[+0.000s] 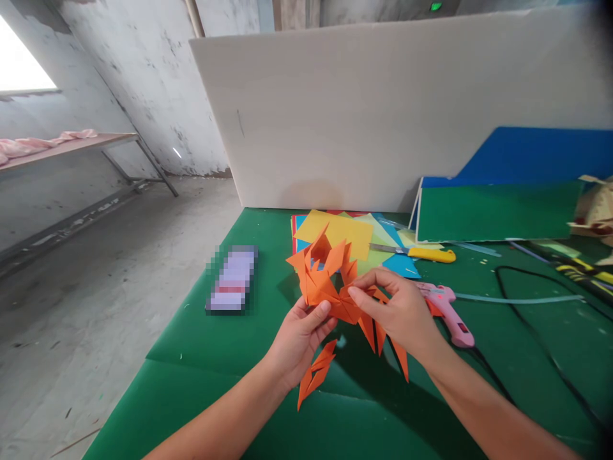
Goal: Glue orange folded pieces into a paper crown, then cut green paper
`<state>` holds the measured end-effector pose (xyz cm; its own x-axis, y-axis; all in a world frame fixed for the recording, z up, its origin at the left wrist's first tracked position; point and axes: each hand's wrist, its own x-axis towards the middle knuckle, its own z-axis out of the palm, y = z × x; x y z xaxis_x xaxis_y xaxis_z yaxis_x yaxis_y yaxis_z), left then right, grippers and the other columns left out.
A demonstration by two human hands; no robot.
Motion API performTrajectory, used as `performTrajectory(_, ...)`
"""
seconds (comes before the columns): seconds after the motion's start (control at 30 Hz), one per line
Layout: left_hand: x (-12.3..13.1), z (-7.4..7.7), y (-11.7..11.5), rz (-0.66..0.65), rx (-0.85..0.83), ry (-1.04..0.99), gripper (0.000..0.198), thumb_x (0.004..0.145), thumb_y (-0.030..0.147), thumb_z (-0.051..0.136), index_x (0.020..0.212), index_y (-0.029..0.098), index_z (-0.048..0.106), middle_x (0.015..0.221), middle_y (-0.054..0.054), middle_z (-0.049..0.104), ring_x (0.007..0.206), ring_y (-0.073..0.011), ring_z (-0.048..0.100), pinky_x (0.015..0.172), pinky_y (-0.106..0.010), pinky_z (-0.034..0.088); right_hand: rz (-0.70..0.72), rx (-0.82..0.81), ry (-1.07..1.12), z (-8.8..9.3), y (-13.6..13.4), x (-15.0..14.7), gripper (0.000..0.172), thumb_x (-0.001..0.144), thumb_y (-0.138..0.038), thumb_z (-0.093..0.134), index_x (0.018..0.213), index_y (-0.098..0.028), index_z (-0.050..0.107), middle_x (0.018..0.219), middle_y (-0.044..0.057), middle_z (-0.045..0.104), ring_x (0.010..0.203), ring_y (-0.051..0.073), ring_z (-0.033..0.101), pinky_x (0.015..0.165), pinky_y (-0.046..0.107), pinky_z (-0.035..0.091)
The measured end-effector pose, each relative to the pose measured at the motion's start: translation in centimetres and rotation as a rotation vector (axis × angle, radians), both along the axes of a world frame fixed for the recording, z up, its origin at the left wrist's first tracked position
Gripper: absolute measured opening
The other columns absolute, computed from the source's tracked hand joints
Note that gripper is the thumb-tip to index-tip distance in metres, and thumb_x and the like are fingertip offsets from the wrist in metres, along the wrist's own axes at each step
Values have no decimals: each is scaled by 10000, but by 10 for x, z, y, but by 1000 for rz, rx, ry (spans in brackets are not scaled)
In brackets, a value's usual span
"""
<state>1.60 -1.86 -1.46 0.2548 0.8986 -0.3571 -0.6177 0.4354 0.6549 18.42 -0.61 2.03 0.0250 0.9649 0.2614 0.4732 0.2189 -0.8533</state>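
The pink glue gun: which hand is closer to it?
Right. The right hand is just left of the pink glue gun in the picture, pinching the orange folded-paper model; the left hand is farther left, holding the same model.

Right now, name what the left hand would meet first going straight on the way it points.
The orange origami model it holds; past that, perhaps the right hand, though depth is unclear.

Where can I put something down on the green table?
There's bare table between the phone and the left forearm, plus a narrow strip between the phone and the papers. The right side looks crowded: yellow-handled knife, pink glue gun, black cord.
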Motion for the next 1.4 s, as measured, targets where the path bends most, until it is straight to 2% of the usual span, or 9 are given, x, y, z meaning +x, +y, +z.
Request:
performTrajectory(0.37, 1, 1, 1, 8, 8, -18, 211, 805, 142, 712, 1004, 175, 649, 987, -28, 695, 819, -90, 658, 777, -209, 559, 26, 18, -16, 5, 0, -2, 95, 777, -315, 616, 742, -226, 623, 768, 1, 641, 770, 192, 607, 783, 371, 443)
performTrajectory(0.57, 1, 1, 0, 1, 9, -5, 235, 817, 148, 698, 1043, 187, 643, 1018, -35, 695, 838, -100, 664, 778, -210, 555, 62, -1, -45, 6, -1, -1, 138, 804, -348, 613, 872, -247, 678, 858, 9, 672, 867, 207, 604, 853, 391, 417)
performTrajectory(0.77, 3, 4, -1, -7, 8, -3, 255, 812, 143, 700, 1058, 184, 644, 1051, -46, 694, 868, -110, 664, 790, -218, 549, 49, 4, -53, 3, 0, -3, 168, 830, -380, 603, 786, -242, 689, 808, 12, 691, 833, 207, 604, 855, 404, 405)
performTrajectory(1.1, 4, 4, 0, -6, 15, -10, 274, 795, 165, 725, 1055, 176, 641, 1061, -53, 693, 896, -119, 663, 813, -226, 539, 48, 35, -103, 5, -3, -3, 153, 838, -365, 606, 789, -255, 701, 802, 1, 710, 848, 215, 623, 892, 418, 394)
performTrajectory(1.4, 4, 5, -1, -5, 36, -1, 236, 800, 192, 727, 1020, 171, 644, 1036, -40, 691, 881, -111, 657, 809, -225, 533, 57, 16, -71, 6, -3, -4, 159, 836, -372, 607, 814, -248, 704, 831, 21, 719, 855, 226, 626, 848, 410, 442)
